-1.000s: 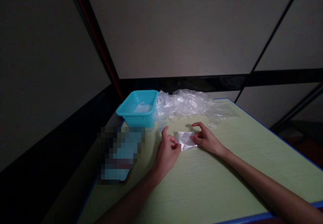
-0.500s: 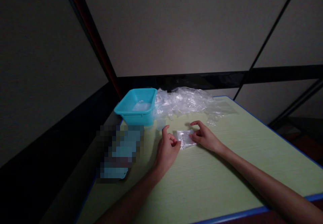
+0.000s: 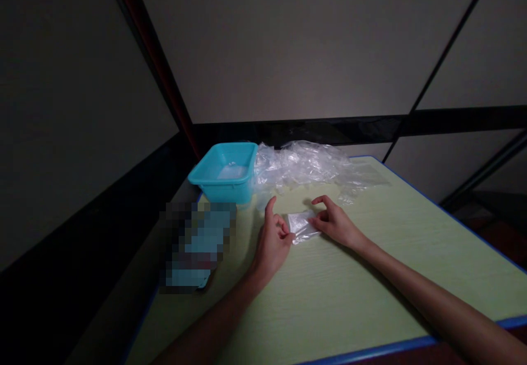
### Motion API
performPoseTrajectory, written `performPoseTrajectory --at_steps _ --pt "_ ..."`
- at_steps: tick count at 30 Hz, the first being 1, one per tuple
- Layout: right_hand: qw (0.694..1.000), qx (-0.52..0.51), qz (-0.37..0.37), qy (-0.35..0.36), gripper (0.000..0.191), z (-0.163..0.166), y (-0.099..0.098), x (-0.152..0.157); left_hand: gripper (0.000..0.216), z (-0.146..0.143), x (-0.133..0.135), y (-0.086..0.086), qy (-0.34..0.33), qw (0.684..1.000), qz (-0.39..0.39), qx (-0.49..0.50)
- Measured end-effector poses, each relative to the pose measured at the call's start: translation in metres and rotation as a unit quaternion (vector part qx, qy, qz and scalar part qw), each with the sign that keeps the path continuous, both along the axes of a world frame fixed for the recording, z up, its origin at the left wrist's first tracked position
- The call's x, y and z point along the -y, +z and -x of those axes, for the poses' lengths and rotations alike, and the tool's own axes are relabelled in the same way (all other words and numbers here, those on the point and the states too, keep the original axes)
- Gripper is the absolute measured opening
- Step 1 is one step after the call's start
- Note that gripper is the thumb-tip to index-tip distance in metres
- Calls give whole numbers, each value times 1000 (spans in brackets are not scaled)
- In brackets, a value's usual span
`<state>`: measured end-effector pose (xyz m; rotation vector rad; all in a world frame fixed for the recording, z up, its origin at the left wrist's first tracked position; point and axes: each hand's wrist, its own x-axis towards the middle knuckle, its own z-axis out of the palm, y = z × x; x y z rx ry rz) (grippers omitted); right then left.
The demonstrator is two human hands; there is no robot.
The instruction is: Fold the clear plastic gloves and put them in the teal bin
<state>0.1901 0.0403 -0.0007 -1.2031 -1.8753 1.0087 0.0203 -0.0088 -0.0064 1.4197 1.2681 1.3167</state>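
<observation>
A small folded clear plastic bag [image 3: 300, 226] lies on the table between my hands. My left hand [image 3: 274, 241] pinches its left edge between thumb and fingers, with the index finger raised. At the bag's right edge, my right hand [image 3: 335, 225] grips with the thumb and lower fingers, its index finger curved up and away. Behind both hands spreads a heap of crumpled clear plastic bags [image 3: 307, 162].
A turquoise basin [image 3: 228, 192] stands at the back left with clear plastic in it. Nearer on the left lies a pixelated flat object [image 3: 201, 247]. The pale green table [image 3: 329, 299] has a blue edge; panelled walls rise behind and to the left.
My left index finger has straightened upward a little. The bag's lower edge looks slightly more folded near my left thumb. My right hand has hardly moved.
</observation>
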Motion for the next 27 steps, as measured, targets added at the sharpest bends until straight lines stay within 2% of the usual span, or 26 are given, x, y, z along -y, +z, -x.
performPoseTrajectory --at_steps 6,8,10,12,13,15,18,22,27 --pt "998 31 -38 -36 31 -1 -2 2 84 1 2 -2 -4 1000 16 -11" --pt "992 59 -100 -51 25 -2 3 7 83 2 2 -4 -1 1000 13 -20" --pt "973 112 -204 -15 22 -2 10 15 82 2 2 -6 -3 1000 5 -27" --pt "940 173 -284 73 34 0 16 22 82 3 2 -7 -5 999 -2 -32" --pt "925 202 -301 115 43 1 17 25 81 3 2 -7 -5 999 -5 -34" --pt "899 259 -307 173 60 3 17 29 81 2 1 -8 -3 999 -8 -40" --pt "877 317 -288 218 75 4 11 30 78 2 1 -8 0 999 -10 -50" --pt "869 347 -266 230 80 3 5 28 73 3 2 -7 -6 999 -13 -41" --pt "868 359 -256 230 80 3 6 29 64 5 2 -3 -51 999 8 18"
